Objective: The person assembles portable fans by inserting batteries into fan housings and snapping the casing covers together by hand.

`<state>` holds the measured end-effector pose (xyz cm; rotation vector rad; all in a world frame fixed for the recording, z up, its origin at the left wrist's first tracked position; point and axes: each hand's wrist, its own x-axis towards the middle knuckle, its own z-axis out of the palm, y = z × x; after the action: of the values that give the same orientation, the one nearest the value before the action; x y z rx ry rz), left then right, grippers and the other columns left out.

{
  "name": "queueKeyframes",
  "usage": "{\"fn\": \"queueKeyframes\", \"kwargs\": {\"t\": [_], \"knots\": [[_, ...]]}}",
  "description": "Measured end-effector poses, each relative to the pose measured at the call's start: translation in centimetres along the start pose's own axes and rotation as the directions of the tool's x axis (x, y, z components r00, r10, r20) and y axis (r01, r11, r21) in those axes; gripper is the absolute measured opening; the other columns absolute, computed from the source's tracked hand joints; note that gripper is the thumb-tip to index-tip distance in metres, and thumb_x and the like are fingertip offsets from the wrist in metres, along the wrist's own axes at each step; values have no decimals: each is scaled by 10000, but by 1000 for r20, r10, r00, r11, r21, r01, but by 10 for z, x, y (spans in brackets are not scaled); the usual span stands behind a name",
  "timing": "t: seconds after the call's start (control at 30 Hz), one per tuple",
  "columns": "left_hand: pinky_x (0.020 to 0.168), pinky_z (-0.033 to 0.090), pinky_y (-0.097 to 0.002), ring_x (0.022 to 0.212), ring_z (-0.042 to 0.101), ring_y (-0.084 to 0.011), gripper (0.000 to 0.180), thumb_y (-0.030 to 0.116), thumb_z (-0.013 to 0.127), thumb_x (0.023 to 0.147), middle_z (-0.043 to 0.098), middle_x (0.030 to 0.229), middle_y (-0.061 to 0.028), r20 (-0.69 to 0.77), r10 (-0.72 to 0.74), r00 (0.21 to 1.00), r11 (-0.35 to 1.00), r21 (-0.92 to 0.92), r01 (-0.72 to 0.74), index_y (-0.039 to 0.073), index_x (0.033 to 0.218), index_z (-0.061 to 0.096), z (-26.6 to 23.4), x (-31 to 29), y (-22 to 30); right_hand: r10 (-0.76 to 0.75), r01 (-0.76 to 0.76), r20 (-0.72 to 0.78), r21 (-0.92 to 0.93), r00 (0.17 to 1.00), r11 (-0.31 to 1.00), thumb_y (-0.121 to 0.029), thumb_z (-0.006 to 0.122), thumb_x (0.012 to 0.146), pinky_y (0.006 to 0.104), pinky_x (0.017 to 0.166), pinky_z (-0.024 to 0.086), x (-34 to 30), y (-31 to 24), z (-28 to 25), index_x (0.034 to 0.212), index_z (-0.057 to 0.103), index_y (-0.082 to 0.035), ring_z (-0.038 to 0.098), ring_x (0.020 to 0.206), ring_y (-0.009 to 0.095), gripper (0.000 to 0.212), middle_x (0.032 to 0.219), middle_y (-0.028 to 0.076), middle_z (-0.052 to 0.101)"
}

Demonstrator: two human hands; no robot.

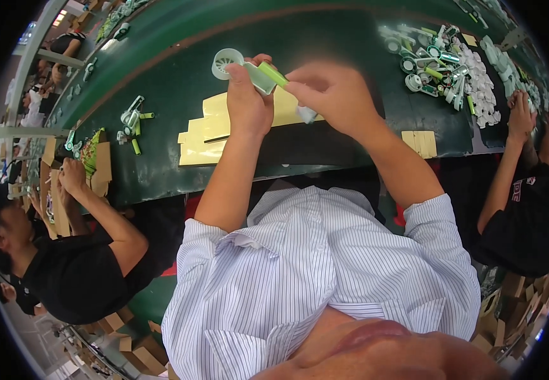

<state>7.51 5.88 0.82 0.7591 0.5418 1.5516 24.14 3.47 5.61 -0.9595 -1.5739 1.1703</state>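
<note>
My left hand (249, 106) is closed around a pale mint handheld fan housing (227, 62), whose round slotted head points up and to the left. Its open handle slants down toward my right hand (337, 95). Between the right thumb and fingers is a bright green battery-like cylinder (273, 73), tilted against the handle's open side. Whether it sits fully inside the handle I cannot tell. Just under the right hand lies a small whitish piece (306, 114). Yellow cardboard (201, 142) is spread beneath my hands, with a thin black stick (216, 139) on it.
A heap of fan parts (429, 66) lies at the right, beside many white round pieces (477, 82). Several fan parts (132, 120) with green cylinders sit at the left. A yellow pad (420, 144) rests near the front edge. Co-workers (72, 266) work on both sides, one by a carton (101, 168).
</note>
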Motion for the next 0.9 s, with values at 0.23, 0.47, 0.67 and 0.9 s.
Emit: {"fn": "queueKeyframes", "kwargs": {"t": [0.23, 0.47, 0.67, 0.9], "knots": [[875, 468, -313, 983, 556, -173, 580, 554, 429, 972, 570, 1107, -84, 95, -2, 996, 975, 221, -19, 12, 1162, 513, 1, -5, -11, -269, 256, 30, -429, 963, 866, -144, 684, 799, 326, 633, 517, 0, 12, 5, 834, 670, -24, 665, 689, 232, 126, 766, 114, 670], [888, 436, -333, 1023, 539, -194, 536, 451, 354, 1018, 564, 1155, -112, 78, -12, 997, 981, 196, -4, -24, 1219, 499, 18, -6, -9, 157, -148, 22, -220, 987, 964, -245, 699, 806, 306, 687, 505, 16, 21, 13, 918, 630, 6, 651, 759, 177, 284, 839, 89, 662], [909, 451, -329, 1042, 564, -200, 447, 342, 417, 1011, 572, 1157, -123, -87, 34, 996, 889, 459, 9, -38, 1241, 462, 19, -7, -6, 284, -273, 99, -112, 954, 955, -252, 688, 745, 300, 632, 510, 31, 12, 9, 867, 619, 48, 654, 741, 201, 332, 787, 132, 669], [802, 506, -277, 902, 631, -157, 278, 170, 554, 975, 649, 1011, -122, -123, 95, 988, 931, 362, -45, -59, 1133, 565, 16, -14, 6, 162, -157, 8, -216, 987, 964, -323, 722, 751, 318, 727, 530, 27, 11, 21, 954, 646, 58, 677, 833, 233, 438, 903, 173, 689]]}}
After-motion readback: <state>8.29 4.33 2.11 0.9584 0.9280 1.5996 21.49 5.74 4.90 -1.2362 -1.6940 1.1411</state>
